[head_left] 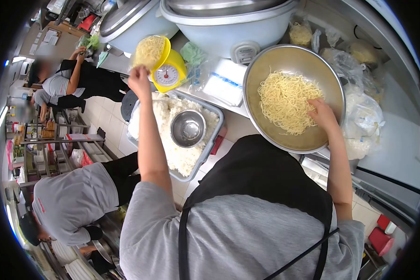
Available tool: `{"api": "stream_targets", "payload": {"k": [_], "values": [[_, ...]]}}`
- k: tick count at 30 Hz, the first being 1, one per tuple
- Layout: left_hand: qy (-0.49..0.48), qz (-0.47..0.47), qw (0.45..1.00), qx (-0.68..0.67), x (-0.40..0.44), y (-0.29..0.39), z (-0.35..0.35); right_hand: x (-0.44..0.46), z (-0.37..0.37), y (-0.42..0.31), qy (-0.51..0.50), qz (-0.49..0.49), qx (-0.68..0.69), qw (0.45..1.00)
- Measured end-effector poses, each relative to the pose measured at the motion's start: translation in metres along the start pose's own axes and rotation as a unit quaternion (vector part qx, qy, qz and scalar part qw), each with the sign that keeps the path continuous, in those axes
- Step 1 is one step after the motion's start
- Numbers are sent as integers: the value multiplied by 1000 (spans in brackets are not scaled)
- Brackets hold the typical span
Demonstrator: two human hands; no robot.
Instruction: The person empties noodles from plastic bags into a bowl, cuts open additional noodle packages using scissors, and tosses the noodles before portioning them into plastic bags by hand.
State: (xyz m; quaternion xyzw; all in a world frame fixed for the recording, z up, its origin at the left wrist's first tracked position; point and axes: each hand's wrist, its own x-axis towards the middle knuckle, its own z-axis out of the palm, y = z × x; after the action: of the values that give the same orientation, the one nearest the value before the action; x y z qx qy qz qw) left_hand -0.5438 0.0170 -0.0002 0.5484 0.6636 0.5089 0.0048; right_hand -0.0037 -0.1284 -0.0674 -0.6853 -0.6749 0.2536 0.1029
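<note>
My left hand [140,79] is closed with its fingers pinched at the near edge of a clear plastic bag of noodles [149,50]. That bag rests tilted on the pan of a yellow dial scale [170,71]. On the right, a wide metal bowl [261,122] holds a loose heap of yellow noodles [284,100]. My right hand [323,113] reaches into the bowl, its fingers curled against the heap's right side; the fingertips are partly hidden among the strands.
A grey tub [214,135] of white rice [172,158] holds a small metal bowl [188,129]. Large lidded cookers [228,32] line the back. A stack of plastic bags [225,81] lies beside the bowl, more bags [359,121] to its right. Co-workers [74,200] stand at left.
</note>
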Motion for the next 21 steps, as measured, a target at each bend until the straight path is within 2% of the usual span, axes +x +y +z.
{"api": "stream_targets", "payload": {"k": [2, 6, 10, 14, 16, 18, 20, 21], "values": [[14, 19, 989, -145, 39, 14, 5, 1, 0, 2, -7, -5, 0, 1000], [-83, 43, 947, -309, 84, 78, -13, 0, 2, 5, 4, -9, -2, 1000], [-177, -38, 896, -405, 58, 150, -23, 2, 8, 12, 9, -36, -32, 999], [-320, -117, 764, -548, 7, 201, 5, -1, 5, 8, -2, -16, -39, 999], [-349, -203, 675, -618, -23, 222, 40, 0, 0, 2, -13, -9, -30, 999], [-402, -213, 602, -656, -52, 251, 89, -3, -3, -3, -32, -1, -46, 998], [-419, -236, 573, -664, -75, 284, 143, 0, 6, 4, -16, -5, -45, 999], [-413, -225, 584, -662, -83, 305, 168, 2, 9, 8, -6, -12, -43, 999]]}}
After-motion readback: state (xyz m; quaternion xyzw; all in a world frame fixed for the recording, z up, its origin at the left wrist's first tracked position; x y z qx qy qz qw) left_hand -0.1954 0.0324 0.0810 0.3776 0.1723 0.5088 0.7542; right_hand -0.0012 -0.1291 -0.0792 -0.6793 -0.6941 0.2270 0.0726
